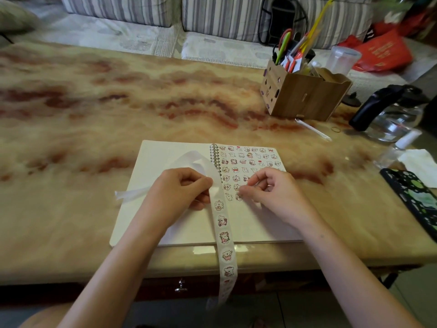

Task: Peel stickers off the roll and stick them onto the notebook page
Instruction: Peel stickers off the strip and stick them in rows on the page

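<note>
An open spiral notebook lies at the table's near edge. Its right page carries several rows of small cartoon stickers. A white sticker strip runs from under my left hand down over the table edge, with cartoon stickers on it; its empty backing loops over the left page. My left hand pinches the strip beside the spiral binding. My right hand has curled fingers, and its fingertips press a sticker onto the right page below the lowest row.
A wooden organiser box with pens and scissors stands at the back right. A glass kettle with a black handle, a small clear bottle, a tissue and a patterned black case crowd the right side. A striped sofa is beyond the table.
</note>
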A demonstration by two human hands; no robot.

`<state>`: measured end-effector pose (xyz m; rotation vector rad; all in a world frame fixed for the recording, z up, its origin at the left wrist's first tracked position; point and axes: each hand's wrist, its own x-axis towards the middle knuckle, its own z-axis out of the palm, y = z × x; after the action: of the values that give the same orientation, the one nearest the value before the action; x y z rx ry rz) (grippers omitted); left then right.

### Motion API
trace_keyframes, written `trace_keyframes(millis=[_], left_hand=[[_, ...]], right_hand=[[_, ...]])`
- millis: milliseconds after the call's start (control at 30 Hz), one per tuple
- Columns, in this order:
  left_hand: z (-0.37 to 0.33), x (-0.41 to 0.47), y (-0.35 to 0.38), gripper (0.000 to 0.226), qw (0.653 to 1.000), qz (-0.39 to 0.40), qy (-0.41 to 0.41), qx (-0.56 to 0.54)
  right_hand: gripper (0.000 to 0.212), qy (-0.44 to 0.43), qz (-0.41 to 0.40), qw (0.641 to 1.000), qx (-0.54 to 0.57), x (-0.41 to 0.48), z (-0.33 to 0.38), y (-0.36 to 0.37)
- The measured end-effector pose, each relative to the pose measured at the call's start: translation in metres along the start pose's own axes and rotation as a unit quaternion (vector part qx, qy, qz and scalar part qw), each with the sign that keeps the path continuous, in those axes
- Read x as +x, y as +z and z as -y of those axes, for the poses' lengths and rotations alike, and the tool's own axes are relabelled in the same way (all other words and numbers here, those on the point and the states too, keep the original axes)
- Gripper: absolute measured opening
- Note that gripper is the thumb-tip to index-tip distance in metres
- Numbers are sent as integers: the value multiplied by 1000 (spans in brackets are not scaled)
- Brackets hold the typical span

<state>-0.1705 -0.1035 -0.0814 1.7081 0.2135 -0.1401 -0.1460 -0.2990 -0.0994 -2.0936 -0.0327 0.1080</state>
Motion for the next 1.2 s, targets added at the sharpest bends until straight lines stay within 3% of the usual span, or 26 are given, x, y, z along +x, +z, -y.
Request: trace_keyframes(millis=[100, 367, 500, 700, 800, 933, 1200], left_hand=[[-1, -1, 0, 10, 1000, -1, 2, 0], [-1, -1, 1, 11, 1000, 0, 2, -5], [-1, -2, 1, 11, 1000, 3, 4, -4], [-7, -8, 0, 12, 998, 15, 38, -43], [-8, -9, -1, 12, 997, 10, 57, -54], [-11, -9, 0, 10, 995, -8, 72, -69], [-14, -10, 1, 12, 993, -7, 73, -95]], right_hand=[[29, -2, 7, 1000, -21, -1, -1, 1], [17, -2, 9, 1000, -28, 3, -2, 0], [24, 9, -9, 999, -32, 0, 1, 4], [7, -14, -45, 994, -103, -8, 9, 6], [10, -60, -48, 997, -19, -18, 21, 7], [7, -92, 42, 987, 126, -28, 38, 8], [19, -88, 49, 985, 140, -30, 37, 13]])
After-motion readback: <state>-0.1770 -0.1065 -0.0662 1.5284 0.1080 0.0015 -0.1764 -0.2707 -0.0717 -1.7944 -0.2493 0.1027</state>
